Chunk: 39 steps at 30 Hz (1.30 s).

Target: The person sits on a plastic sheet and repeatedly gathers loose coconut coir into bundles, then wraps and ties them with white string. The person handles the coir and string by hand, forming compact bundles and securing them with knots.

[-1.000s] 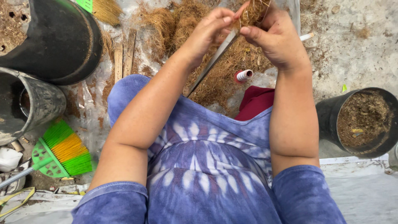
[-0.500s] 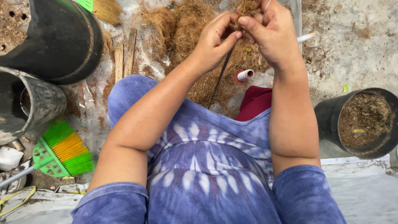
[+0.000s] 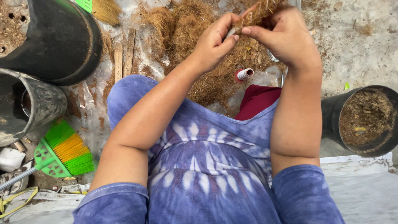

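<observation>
1. Both hands meet at the top of the frame, above the fibre pile [image 3: 195,45]. The left hand [image 3: 213,41] pinches a fibre bundle [image 3: 259,12] between thumb and curled fingers. The right hand [image 3: 288,37] closes round the same bundle from the other side.
2. The bundle looks light, coarse and springy. By my judgement it sheds strands easily, so a firm pinch close to the wrapped part suits it better than a hold at the loose end.
3. A thread spool [image 3: 243,74] lies on the near edge of the pile, just beside a red cloth [image 3: 257,101].
4. Left of the pile stand black pots [image 3: 62,45]; a green and orange brush [image 3: 62,151] lies nearer. Right of the pile is a pot of soil [image 3: 365,120].
5. The bundle's top is cut off by the frame. A pale strip under the left fingers is too hidden to identify.
</observation>
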Each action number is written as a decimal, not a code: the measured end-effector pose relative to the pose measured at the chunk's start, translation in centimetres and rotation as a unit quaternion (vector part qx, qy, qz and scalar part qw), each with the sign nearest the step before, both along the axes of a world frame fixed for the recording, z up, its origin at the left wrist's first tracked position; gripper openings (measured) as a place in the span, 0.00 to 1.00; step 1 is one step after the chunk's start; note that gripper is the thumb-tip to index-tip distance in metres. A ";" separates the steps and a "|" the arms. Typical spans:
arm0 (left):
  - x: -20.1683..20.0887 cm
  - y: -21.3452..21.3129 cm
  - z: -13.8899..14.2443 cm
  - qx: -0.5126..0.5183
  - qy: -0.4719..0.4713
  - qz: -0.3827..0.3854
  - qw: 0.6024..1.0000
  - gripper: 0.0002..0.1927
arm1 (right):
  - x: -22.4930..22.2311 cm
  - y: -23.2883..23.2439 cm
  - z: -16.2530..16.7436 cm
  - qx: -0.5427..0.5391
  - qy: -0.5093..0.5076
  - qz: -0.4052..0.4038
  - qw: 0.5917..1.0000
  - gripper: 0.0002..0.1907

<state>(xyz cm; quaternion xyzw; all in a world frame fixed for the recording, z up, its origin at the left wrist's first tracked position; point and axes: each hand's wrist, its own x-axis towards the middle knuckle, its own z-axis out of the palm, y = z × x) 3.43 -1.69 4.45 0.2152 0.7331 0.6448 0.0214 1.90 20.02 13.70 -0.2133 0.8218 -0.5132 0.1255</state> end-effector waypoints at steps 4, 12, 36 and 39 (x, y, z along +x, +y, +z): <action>0.2 0.6 0.9 -0.019 0.152 0.025 0.988 0.30 | 0.3 -0.5 -0.1 -0.013 0.079 0.005 0.997 0.16; 0.4 0.8 0.8 0.190 -0.067 -0.133 0.970 0.33 | 0.7 -1.7 -0.6 -0.101 0.038 -0.009 0.994 0.15; 0.1 -0.3 -0.3 -0.220 0.336 0.192 0.896 0.55 | 0.8 -2.9 -1.1 -0.052 0.051 -0.143 0.987 0.16; 0.2 0.3 -0.6 -0.236 0.331 0.236 0.883 0.56 | 0.8 -3.0 -1.9 -0.045 0.068 -0.145 0.986 0.16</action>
